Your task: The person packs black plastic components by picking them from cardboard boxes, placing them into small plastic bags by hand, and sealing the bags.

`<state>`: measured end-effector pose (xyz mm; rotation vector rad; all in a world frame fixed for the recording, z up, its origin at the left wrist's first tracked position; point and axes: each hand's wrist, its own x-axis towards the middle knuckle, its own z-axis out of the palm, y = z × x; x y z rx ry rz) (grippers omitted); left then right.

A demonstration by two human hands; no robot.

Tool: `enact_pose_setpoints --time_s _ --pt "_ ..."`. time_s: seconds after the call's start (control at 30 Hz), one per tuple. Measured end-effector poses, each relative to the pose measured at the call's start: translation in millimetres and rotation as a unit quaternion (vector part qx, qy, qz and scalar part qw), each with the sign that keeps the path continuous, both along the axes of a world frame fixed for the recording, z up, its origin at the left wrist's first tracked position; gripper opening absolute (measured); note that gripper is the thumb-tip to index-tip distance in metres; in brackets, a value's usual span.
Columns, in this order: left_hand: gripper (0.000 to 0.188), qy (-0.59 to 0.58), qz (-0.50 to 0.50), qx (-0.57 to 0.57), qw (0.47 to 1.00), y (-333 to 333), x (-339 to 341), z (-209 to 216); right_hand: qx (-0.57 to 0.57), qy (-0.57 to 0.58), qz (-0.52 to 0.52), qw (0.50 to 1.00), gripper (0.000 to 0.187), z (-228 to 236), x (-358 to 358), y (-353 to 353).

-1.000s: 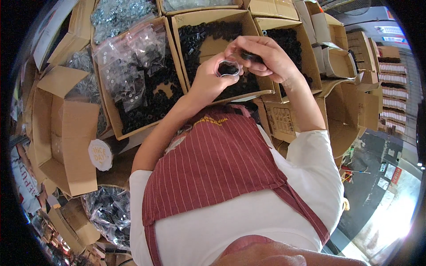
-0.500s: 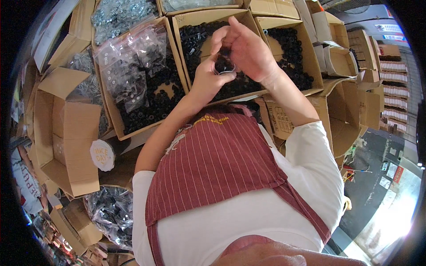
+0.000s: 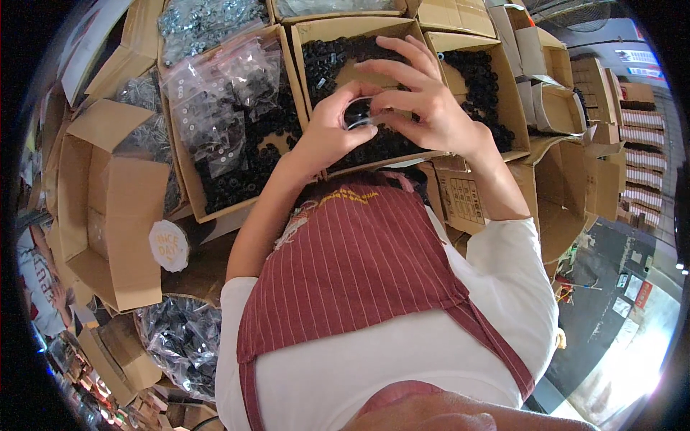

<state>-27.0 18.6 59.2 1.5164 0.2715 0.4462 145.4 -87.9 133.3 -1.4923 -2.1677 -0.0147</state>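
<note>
My left hand (image 3: 332, 129) is curled round a small clear plastic bag (image 3: 357, 115), whose rounded mouth faces up and shows dark pieces inside. The thumb and forefinger of my right hand (image 3: 424, 100) close at the right side of that mouth, while its other fingers stretch up and away. Both hands are over a cardboard box (image 3: 356, 27) of small black parts (image 3: 320, 65). My hands hide part of its contents and the lower part of the bag.
Filled clear bags (image 3: 215, 108) lie on black parts in the left box (image 3: 291, 82). Another box (image 3: 512, 86) of black parts stands to the right. An open carton (image 3: 136, 230) and a round white tag (image 3: 169, 246) are at the lower left. Stacked cartons (image 3: 593, 90) line the far right.
My right hand has turned from an open palm beside the bag to a pinch at its mouth, with the other fingers fanned out. My left hand keeps hold of the bag.
</note>
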Motion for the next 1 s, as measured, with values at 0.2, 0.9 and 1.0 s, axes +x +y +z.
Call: enact_pose_setpoints --time_s 0.2,0.9,1.0 --pt "0.045 -0.032 -0.011 -0.061 0.998 6 -8 13 0.041 0.059 -0.008 0.997 0.015 10 5 2" --pt "0.003 -0.054 0.158 0.124 0.978 -4 -36 44 -0.035 0.201 -0.030 0.978 0.014 5 -40 7" --pt "0.005 -0.114 0.188 0.171 0.960 -7 -43 46 -0.010 0.169 -0.010 0.986 0.015 18 -47 1"
